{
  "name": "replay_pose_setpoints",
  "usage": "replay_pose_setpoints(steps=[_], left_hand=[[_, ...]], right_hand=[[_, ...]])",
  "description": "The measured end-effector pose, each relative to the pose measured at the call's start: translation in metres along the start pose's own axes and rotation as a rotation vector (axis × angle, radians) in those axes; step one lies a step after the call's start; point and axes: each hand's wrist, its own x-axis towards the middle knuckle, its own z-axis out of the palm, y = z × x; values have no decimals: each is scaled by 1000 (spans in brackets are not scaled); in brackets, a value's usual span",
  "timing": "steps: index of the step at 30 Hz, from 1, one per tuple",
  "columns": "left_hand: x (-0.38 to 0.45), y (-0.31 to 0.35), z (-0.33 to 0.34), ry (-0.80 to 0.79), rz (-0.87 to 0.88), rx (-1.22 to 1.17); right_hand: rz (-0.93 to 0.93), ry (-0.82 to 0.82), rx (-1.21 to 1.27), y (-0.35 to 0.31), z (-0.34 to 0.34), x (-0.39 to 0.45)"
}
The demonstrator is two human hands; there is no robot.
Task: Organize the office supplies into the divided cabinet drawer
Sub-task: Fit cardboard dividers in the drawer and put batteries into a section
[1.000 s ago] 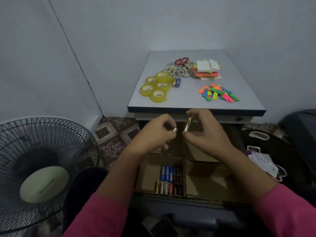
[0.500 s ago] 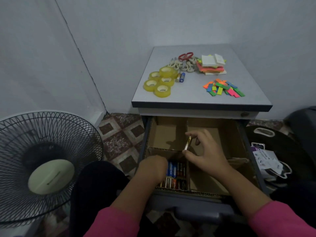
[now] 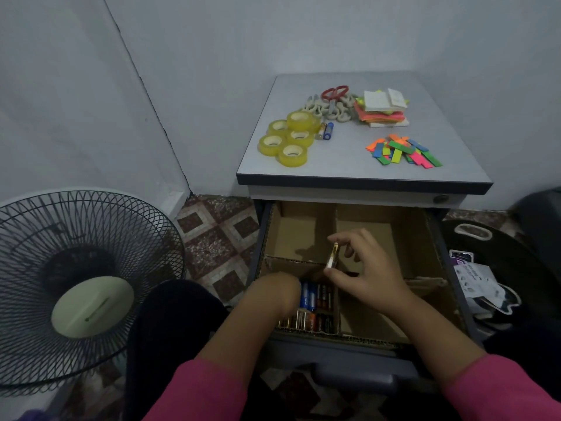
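The open drawer (image 3: pixel 437 238) is split by cardboard dividers into compartments. The front-left compartment holds several batteries (image 3: pixel 315 302), blue, black and gold. My left hand (image 3: pixel 273 291) reaches down into that compartment; its fingers are hidden. My right hand (image 3: pixel 364 268) hovers over the middle divider and pinches a gold battery (image 3: pixel 332 256) between thumb and forefinger, held nearly upright. On the cabinet top lie yellow tape rolls (image 3: pixel 288 138), two loose batteries (image 3: pixel 326 131), scissors (image 3: pixel 334 92) among several pale ones, sticky note pads (image 3: pixel 382 112) and coloured flag strips (image 3: pixel 400 150).
A floor fan (image 3: pixel 82 287) stands close on the left. A dark bag with papers (image 3: pixel 479 281) lies on the floor at the right. The cabinet top (image 3: pixel 349 165) overhangs the drawer's back. Walls meet in a corner behind.
Both hands came down from in front of the cabinet edge. The left hand dropped into the battery compartment; the right lowered over the drawer with the gold battery still pinched.
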Motion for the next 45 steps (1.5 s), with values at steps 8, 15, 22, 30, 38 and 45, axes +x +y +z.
replay_pose_setpoints(steps=[8,15,22,30,38,45], left_hand=[[9,-44,-48,559,172,-1016],[41,-50,-28,605,183,-1580],[46,-52,-24,608,206,-1540],[50,-51,-24,613,208,-1547],[49,-52,-24,620,219,-1549],[49,-52,-23,619,214,-1545]], right_hand=[[-149,-420,-47,-29,7,2],[-124,-636,-402,-49,74,30],[-63,-744,-457,-43,107,42],[34,-886,-291,-35,104,44],[7,-848,-280,-38,96,44],[-70,-910,-319,-39,99,41]])
